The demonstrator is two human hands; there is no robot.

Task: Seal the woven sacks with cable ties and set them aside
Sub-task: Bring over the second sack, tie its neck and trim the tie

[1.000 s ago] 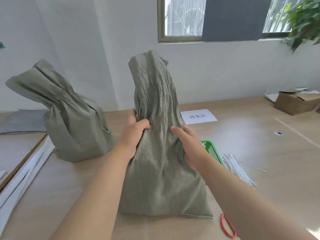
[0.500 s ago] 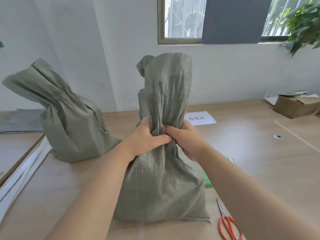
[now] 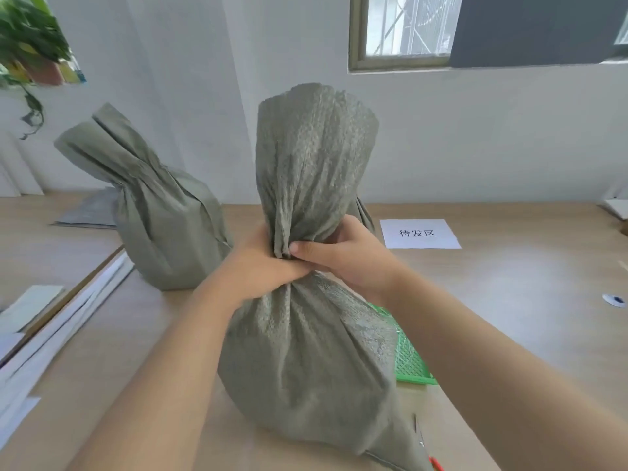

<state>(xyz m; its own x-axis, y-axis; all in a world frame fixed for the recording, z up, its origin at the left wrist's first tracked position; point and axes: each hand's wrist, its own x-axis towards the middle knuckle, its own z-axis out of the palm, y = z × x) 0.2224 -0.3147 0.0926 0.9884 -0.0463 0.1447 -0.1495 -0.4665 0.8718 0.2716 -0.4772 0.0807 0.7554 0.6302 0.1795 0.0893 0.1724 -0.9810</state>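
At the far left a potted plant (image 3: 29, 45) hung at the frame's edge, partly cut off, above pale boards (image 3: 51, 334) that lay along the wooden table (image 3: 509, 300). Right of them a second woven sack (image 3: 159, 212) stood upright on the table, its neck gathered and its top flaring toward the left; whether a tie held it could not be told. At the centre, near the viewer, the woven sack (image 3: 306, 351) stood on the table, its loose top rising above a pinched neck. The left hand (image 3: 261, 263) was wrapped tightly round that neck from the left, and the right hand (image 3: 346, 256) was clenched round it from the right, thumb across the front, the two touching. Behind the sack's right side a green basket (image 3: 411, 362) was largely hidden. Farther back lay a paper label (image 3: 419, 233) with printed characters. At the bottom edge, scissors (image 3: 428, 450) showed only in part. A small object (image 3: 615, 299) lay at the right edge, too small to identify.
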